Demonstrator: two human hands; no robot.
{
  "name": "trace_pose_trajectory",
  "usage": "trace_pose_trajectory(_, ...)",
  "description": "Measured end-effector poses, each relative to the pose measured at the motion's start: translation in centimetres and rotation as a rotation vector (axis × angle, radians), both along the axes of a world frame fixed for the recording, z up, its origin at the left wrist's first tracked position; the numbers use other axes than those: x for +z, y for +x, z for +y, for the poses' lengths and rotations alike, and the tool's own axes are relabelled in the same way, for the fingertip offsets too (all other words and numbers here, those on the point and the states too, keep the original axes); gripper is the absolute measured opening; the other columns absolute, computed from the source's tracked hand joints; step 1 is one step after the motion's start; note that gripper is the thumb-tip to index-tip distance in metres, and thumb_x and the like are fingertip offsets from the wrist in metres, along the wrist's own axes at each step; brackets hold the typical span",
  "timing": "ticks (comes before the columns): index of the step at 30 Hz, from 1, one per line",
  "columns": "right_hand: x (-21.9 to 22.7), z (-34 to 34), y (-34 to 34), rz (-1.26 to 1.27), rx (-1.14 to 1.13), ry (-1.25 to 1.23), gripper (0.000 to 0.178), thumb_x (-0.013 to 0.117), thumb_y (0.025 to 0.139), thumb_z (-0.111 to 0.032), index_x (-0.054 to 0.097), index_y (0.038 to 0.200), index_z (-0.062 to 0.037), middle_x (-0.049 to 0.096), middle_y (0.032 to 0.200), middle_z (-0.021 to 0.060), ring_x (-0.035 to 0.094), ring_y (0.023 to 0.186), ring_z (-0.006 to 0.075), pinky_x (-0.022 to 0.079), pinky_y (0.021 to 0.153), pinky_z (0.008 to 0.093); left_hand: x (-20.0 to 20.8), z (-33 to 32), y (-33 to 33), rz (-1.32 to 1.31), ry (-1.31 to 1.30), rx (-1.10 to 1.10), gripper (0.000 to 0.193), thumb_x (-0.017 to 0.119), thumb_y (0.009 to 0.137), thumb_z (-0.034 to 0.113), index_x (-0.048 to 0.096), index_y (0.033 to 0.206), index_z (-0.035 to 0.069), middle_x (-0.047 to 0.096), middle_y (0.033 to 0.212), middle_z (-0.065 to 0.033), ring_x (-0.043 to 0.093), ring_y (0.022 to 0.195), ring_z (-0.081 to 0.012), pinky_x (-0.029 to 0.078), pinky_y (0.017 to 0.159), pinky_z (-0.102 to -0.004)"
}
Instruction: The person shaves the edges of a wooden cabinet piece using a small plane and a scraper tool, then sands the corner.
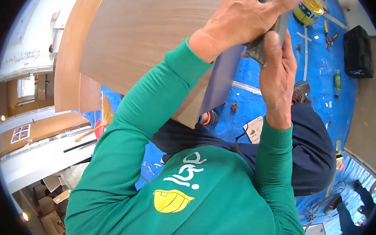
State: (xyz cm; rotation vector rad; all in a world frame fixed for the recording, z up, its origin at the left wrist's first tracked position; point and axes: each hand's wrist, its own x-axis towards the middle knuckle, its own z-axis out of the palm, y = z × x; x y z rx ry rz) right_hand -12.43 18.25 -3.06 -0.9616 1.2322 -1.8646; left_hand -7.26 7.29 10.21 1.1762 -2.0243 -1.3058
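Both my hands are at the upper middle, closed around a mottled grey, block-like piece (pixel 256 52) whose exact kind I cannot make out. My left hand (pixel 246 16) reaches over it from the left, its thumb and fingers wrapped on the upper part. From below, my right hand (pixel 277 75) grips the lower end between thumb and fingers. Beside them, a large wood-grain board (pixel 145 38) stands tilted before me. A bluish-grey sheet or face (pixel 222 79) shows along the board's right side. The upper end of the grey piece is cut off by the picture's edge.
Blue sheeting (pixel 250 74) covers the floor. At the right are a yellow-and-blue tin (pixel 307 12), yellow-handled snips (pixel 329 36), a black case (pixel 358 52) and a green bottle (pixel 337 83). Printed cardboard (pixel 254 130) lies near my knee. Another person's legs (pixel 348 213) show at lower right.
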Motion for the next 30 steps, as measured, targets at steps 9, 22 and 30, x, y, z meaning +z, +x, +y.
trace_pose_trajectory(9,-1.7,15.3,13.3,-0.57,0.297,0.395,0.068,0.057,0.117,-0.042,0.044,0.169,-0.0005,0.063,0.151,0.0172,0.063,0.134,0.0261,0.053,0.112,0.0441,-15.7,-19.4,12.9,-0.423,-0.888,-0.116,0.063,0.043,0.121,0.047,0.058,0.162,0.001,0.053,0.171,-0.0273,0.045,0.16,-0.0512,0.032,0.135,-0.0572)
trace_pose_trajectory(22,-0.8,12.6,17.4,-0.105,0.08,0.349,0.078,0.068,0.117,-0.03,0.032,0.18,-0.0026,0.056,0.154,0.0149,0.059,0.135,0.0228,0.052,0.112,0.0371,-15.0,-17.3,11.2,-0.555,-0.917,-0.102,0.061,0.039,0.12,0.045,0.053,0.168,0.01,0.048,0.175,-0.0246,0.044,0.161,-0.0486,0.035,0.133,-0.0599)
trace_pose_trajectory(30,-0.9,4.8,14.0,0.115,-0.116,0.371,0.07,0.061,0.12,-0.035,0.04,0.176,0.0011,0.06,0.148,0.0185,0.06,0.135,0.0263,0.046,0.119,0.0395,-14.2,-14.9,10.5,-0.61,-0.832,-0.1,0.06,0.037,0.121,0.045,0.049,0.173,0.017,0.04,0.184,-0.0142,0.034,0.17,-0.0421,0.026,0.139,-0.0585)
